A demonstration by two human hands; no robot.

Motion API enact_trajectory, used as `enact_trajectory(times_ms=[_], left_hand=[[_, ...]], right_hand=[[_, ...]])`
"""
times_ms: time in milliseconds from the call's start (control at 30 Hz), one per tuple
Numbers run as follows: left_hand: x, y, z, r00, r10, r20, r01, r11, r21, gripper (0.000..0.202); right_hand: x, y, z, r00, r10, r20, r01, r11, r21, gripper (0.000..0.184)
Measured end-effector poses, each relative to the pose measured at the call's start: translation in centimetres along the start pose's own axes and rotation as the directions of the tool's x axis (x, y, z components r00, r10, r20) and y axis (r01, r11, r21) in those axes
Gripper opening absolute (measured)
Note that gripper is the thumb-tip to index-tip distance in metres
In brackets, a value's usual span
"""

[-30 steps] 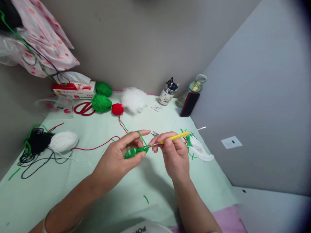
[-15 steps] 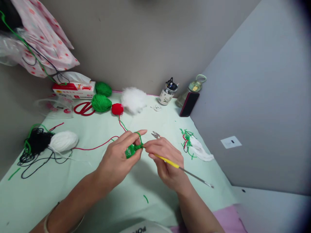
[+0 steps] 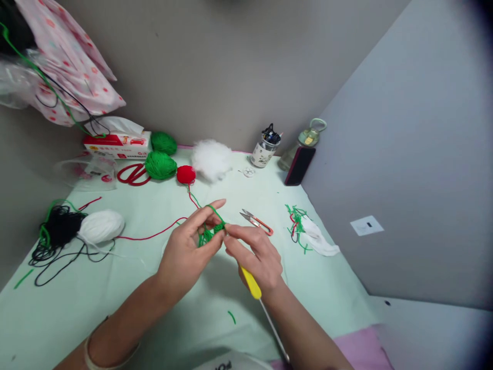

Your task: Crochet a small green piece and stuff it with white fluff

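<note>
Between the thumb and fingers of my left hand (image 3: 185,252) is a small piece of green crochet work (image 3: 210,234). Green yarn loops over the raised left index finger. My right hand (image 3: 259,257) is closed around a crochet hook (image 3: 251,282) with a yellow grip; its metal shaft slants down toward me. The hook's working tip is hidden at the right edge of the green work, where the fingertips of both hands meet. Just beyond my right hand, orange-handled thread snips (image 3: 257,222) lie on the table.
Green yarn balls (image 3: 160,164), a red ball (image 3: 186,174) and white stuffing (image 3: 211,160) line the back. White yarn (image 3: 102,224) and tangled black yarn (image 3: 60,226) lie left. Yarn scraps (image 3: 296,221), a phone (image 3: 300,166) and a pen cup (image 3: 265,149) are right.
My right hand has turned and shifted slightly left and down, swinging the hook's rear end toward me. The snips' orange handles now show. My left hand has tilted a little with the green work.
</note>
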State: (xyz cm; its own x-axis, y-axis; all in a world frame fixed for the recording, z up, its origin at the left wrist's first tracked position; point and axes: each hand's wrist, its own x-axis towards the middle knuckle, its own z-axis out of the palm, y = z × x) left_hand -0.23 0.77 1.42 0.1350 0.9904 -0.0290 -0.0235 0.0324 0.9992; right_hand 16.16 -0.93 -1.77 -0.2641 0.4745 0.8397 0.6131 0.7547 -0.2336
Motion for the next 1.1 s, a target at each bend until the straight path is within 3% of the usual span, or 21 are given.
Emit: enact_trajectory(times_ms=[167, 333, 467, 600, 700, 800, 967, 1100], left_hand=[[-0.6, 0.0, 0.4, 0.984, -0.125, 0.128, 0.163, 0.921, -0.354, 0.039], [-0.3, -0.1, 0.5, 0.947, -0.228, 0.228, 0.314, 0.811, -0.494, 0.051], [0.1, 0.0, 0.0, 0.91, -0.265, 0.318, 0.4, 0.763, -0.508, 0.051], [0.5, 0.0, -1.0, 0.938, -0.226, 0.262, 0.322, 0.848, -0.421, 0.05], [0.5, -0.2, -1.6, 0.965, -0.133, 0.226, 0.201, 0.927, -0.316, 0.04], [0.5, -0.5, -1.4, 0.962, -0.102, 0.255, 0.173, 0.946, -0.273, 0.04], [0.3, -1.0, -0.6, 0.938, -0.109, 0.328, 0.214, 0.927, -0.307, 0.051], [0.2, -1.1, -0.7, 0.956, -0.095, 0.277, 0.166, 0.955, -0.246, 0.051]], right_hand=[[0.0, -0.1, -0.3, 0.985, 0.129, -0.111, -0.12, 0.989, 0.088, 0.045], [-0.2, -0.2, -0.6, 1.0, 0.024, -0.013, -0.025, 0.997, -0.072, 0.05], [0.4, -0.1, -0.8, 0.989, 0.133, -0.069, -0.118, 0.974, 0.192, 0.044], [1.5, -0.1, -1.5, 0.918, 0.396, -0.017, -0.339, 0.806, 0.484, 0.029], [1.9, 0.0, -1.9, 0.793, 0.605, 0.069, -0.488, 0.564, 0.666, 0.018], [2.0, 0.3, -1.7, 0.702, 0.686, 0.189, -0.547, 0.35, 0.76, 0.017], [1.8, 0.5, -0.9, 0.726, 0.648, 0.228, -0.569, 0.381, 0.728, 0.015], [1.3, 0.7, -0.5, 0.693, 0.676, 0.249, -0.577, 0.314, 0.754, 0.015]])
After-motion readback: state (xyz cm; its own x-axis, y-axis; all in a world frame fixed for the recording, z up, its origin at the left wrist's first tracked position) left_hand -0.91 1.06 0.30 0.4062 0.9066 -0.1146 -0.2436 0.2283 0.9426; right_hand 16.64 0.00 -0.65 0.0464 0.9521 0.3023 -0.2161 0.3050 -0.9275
